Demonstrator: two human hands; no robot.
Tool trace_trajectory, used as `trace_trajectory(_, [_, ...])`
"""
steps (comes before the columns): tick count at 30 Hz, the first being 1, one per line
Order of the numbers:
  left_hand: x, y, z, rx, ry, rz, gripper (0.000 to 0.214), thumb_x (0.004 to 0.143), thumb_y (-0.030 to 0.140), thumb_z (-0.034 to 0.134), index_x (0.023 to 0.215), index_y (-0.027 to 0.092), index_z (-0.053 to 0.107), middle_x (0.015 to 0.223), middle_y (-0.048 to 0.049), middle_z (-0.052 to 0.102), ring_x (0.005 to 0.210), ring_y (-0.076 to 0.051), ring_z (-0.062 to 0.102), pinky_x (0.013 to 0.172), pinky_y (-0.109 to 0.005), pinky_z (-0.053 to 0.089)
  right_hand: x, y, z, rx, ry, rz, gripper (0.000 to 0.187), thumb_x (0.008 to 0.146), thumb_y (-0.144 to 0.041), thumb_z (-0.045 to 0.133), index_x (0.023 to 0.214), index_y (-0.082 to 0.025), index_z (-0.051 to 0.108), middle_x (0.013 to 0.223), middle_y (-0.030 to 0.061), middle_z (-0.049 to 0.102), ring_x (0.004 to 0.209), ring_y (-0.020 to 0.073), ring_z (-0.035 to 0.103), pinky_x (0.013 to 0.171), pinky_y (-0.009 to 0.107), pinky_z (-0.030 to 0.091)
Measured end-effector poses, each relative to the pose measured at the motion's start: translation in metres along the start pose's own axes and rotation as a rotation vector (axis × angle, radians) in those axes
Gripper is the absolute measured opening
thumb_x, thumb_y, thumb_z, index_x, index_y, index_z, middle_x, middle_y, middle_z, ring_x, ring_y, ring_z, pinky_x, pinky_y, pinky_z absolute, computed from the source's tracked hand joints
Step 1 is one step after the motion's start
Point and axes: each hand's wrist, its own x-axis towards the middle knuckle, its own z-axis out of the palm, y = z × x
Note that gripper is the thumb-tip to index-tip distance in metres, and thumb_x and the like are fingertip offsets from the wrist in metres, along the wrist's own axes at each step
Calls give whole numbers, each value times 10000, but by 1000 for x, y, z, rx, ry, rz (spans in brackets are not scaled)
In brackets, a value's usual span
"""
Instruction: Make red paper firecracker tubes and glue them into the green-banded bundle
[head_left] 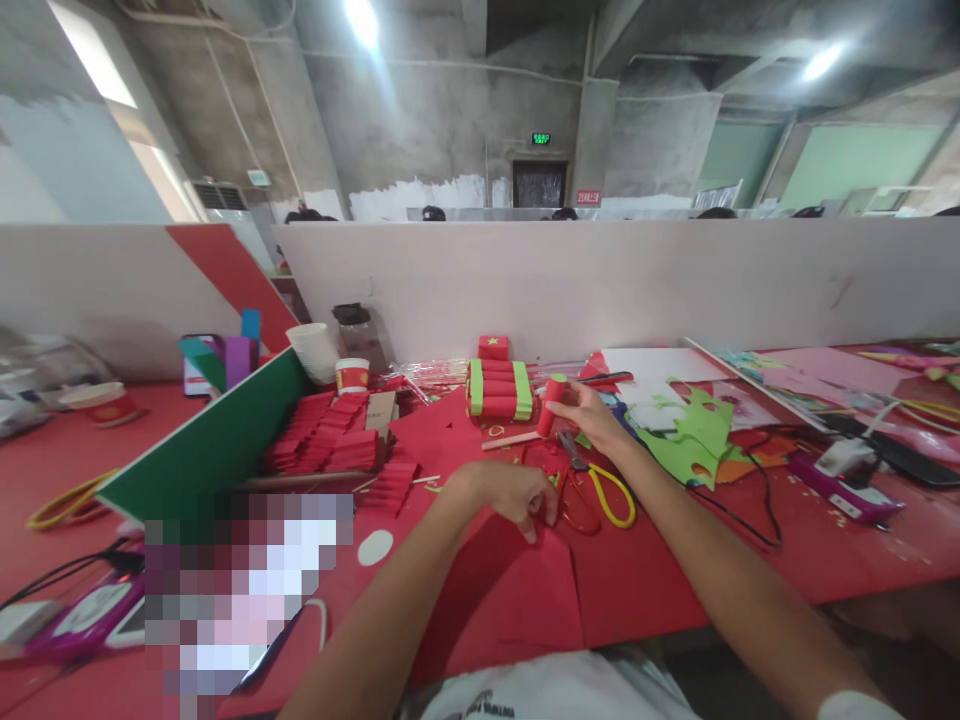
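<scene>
My right hand [589,412] is closed around a red paper tube [553,408] with a green top, held upright. My left hand [517,492] is lower and nearer to me, its fingers curled down over a red paper sheet [517,600]. What its fingertips pinch, if anything, is hidden. Between the hands lie scissors with a yellow handle loop [613,497] and a red one. A wooden stick [511,441] lies to the left of the tube. Behind it is a bundle of red tubes [500,390] with two lime-green bands.
Stacks of folded red paper [326,432] lie left, beside a leaning green board [210,450]. Paper cups [313,352] and a lidded bottle [358,333] stand behind. Lime-green scraps [690,435], a cable and a purple power strip [844,490] are right. A white partition [600,285] borders the table.
</scene>
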Motion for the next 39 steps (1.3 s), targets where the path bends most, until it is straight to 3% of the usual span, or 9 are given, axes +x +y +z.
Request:
trace_trajectory(6, [0, -2, 1, -44, -23, 5, 277, 654, 337, 814, 824, 168, 674, 676, 41, 555, 602, -97, 479, 555, -208, 369, 2, 2, 1, -88, -28, -106, 404, 652, -308, 828, 1016, -184, 704, 1078, 74, 737, 997, 242, 682, 930, 405, 524])
trace_trajectory(11, [-7, -3, -2, -31, 7, 64, 351, 691, 370, 748, 596, 173, 474, 544, 65, 403, 498, -80, 347, 483, -227, 281, 1, 2, 1, -156, -16, -130, 377, 713, -345, 790, 1035, -180, 685, 1082, 86, 734, 1010, 244, 684, 935, 400, 522])
trace_trajectory(14, [-13, -4, -8, 2, 96, 55, 261, 760, 354, 666, 651, 173, 512, 591, 45, 478, 537, -96, 419, 515, -231, 308, 1, 3, -3, -225, -34, -88, 455, 762, -366, 751, 1165, -201, 622, 1098, 91, 725, 995, 237, 693, 883, 378, 546])
trace_trajectory(18, [-21, -9, -15, 107, 285, -74, 141, 843, 301, 538, 834, 175, 599, 821, -13, 638, 671, -132, 538, 594, -236, 375, 2, 7, -11, -405, -80, 8, 547, 811, -397, 698, 1292, -221, 507, 1111, 105, 709, 964, 238, 703, 791, 359, 568])
trace_trajectory(23, [-27, -23, -16, 213, 442, -200, 209, 890, 215, 425, 1019, 184, 586, 946, -52, 673, 750, -159, 590, 633, -238, 410, 1, 9, -19, -839, -103, -5, 496, 849, -375, 648, 1295, -212, 504, 1132, 130, 693, 1058, 275, 671, 892, 401, 510])
trace_trajectory(28, [-34, -41, -18, 291, 613, -463, 235, 898, 232, 440, 1082, 217, 585, 985, -65, 691, 830, -197, 633, 642, -251, 424, 1, 11, -21, -1146, -134, 33, 547, 860, -392, 636, 1341, -189, 475, 1052, 145, 720, 1074, 319, 665, 855, 380, 497])
trace_trajectory(30, [-38, -48, -20, 295, 677, -498, 240, 904, 253, 441, 1083, 215, 596, 1029, -71, 692, 860, -196, 637, 686, -258, 445, 2, 10, -21, -1205, -131, 53, 554, 866, -404, 629, 1349, -184, 469, 1056, 150, 723, 1055, 321, 674, 836, 366, 495])
trace_trajectory(35, [-43, -59, -23, 250, 706, -472, 250, 864, 191, 459, 1019, 200, 654, 1071, -67, 704, 938, -183, 641, 789, -253, 465, 1, 8, -22, -1218, -108, 53, 524, 892, -393, 597, 1345, -168, 461, 1085, 163, 718, 1050, 309, 676, 832, 351, 492])
trace_trajectory(39, [-43, -54, -25, 201, 625, -406, 195, 834, 231, 533, 962, 192, 675, 970, -53, 715, 835, -173, 641, 699, -235, 455, 3, 11, -23, -1225, -91, -3, 486, 887, -346, 606, 1314, -151, 483, 1117, 165, 706, 1018, 296, 679, 826, 351, 494])
